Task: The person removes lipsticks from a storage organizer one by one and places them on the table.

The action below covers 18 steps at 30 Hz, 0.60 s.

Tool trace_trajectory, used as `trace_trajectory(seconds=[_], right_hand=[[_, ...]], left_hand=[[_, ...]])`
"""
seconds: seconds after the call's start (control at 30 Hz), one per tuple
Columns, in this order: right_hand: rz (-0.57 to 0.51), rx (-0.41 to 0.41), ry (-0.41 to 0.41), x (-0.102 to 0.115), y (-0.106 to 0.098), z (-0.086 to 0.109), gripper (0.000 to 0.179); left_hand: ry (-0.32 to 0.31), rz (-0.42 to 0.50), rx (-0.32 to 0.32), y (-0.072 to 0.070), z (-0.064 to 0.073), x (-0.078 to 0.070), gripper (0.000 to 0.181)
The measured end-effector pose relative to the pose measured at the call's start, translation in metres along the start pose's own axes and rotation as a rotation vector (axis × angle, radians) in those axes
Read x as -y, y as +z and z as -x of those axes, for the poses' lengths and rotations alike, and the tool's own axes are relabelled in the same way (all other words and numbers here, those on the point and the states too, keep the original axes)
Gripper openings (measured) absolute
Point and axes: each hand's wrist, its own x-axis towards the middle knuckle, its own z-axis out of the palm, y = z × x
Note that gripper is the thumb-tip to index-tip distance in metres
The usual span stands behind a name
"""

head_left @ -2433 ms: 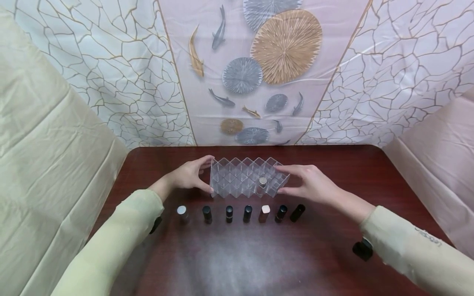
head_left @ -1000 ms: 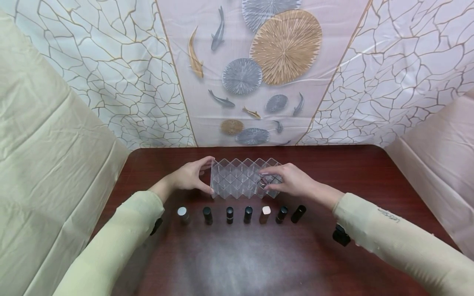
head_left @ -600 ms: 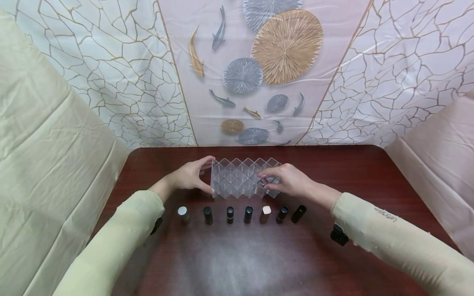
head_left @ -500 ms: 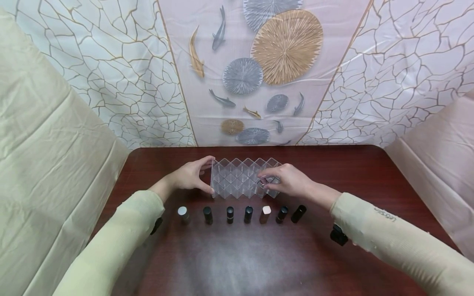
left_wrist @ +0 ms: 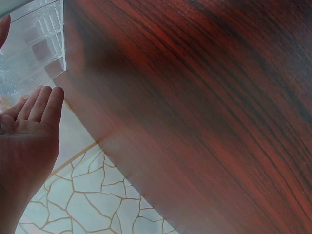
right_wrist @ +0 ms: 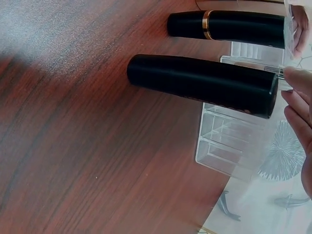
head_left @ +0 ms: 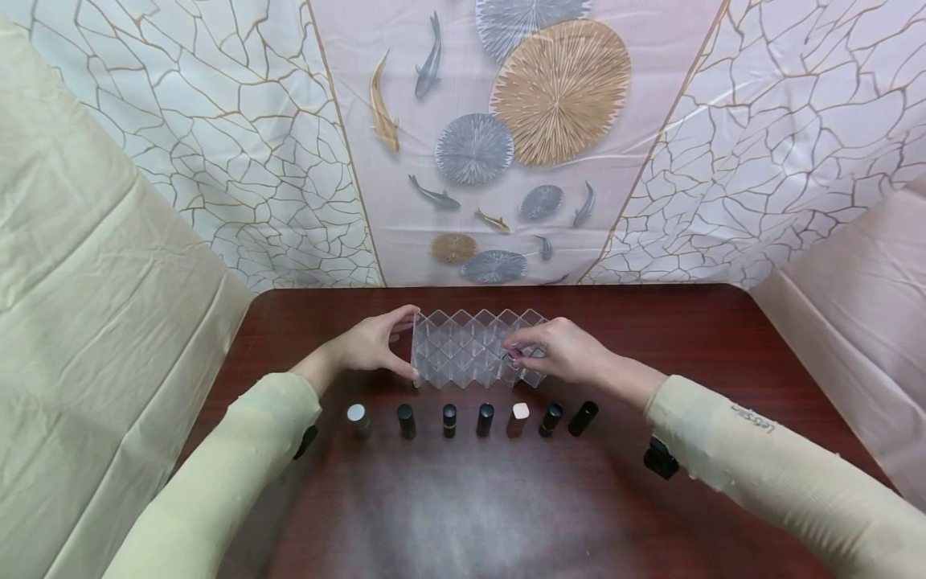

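Note:
A clear diamond-grid lipstick organizer (head_left: 456, 346) stands toward the back of the table. My left hand (head_left: 372, 342) grips its left end, thumb at the front corner and fingers at the back corner. Over the organizer's right part, my right hand (head_left: 567, 350) pinches the top of a silver-capped lipstick (head_left: 510, 371) between thumb and fingers. The lipstick's lower part sits inside a front-row compartment, seen through the clear walls; its cap is partly hidden by the fingers. In the right wrist view, the fingertips (right_wrist: 296, 80) show behind a large black tube (right_wrist: 204, 85).
A row of upright tubes runs in front of the organizer: one with a silver top (head_left: 357, 413), several black lipsticks (head_left: 485, 420), and one with a pale pink square top (head_left: 518, 412). Patterned cloth (head_left: 289, 161) hangs behind the dark red wood table (head_left: 463, 498).
My right hand has moved left from the organizer's right end to the silver-capped lipstick and taken hold of its top. The left hand has stayed in place.

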Motion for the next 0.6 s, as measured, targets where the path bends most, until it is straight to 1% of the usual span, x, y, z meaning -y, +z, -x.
trace_trajectory(seconds=[0.2, 0.37, 0.6], right_hand=[[-0.027, 0.003, 0.013, 0.000, -0.007, -0.001, 0.027], [-0.040, 0.000, 0.021, 0.001, -0.014, -0.003, 0.026], [-0.039, -0.037, -0.006, 0.006, -0.025, -0.004, 0.026]], left_hand=[[0.016, 0.031, -0.003, 0.001, 0.001, -0.002, 0.101], [0.008, 0.030, -0.004, 0.002, 0.001, -0.002, 0.102], [0.012, 0.020, -0.003, 0.002, 0.000, -0.001, 0.100]])
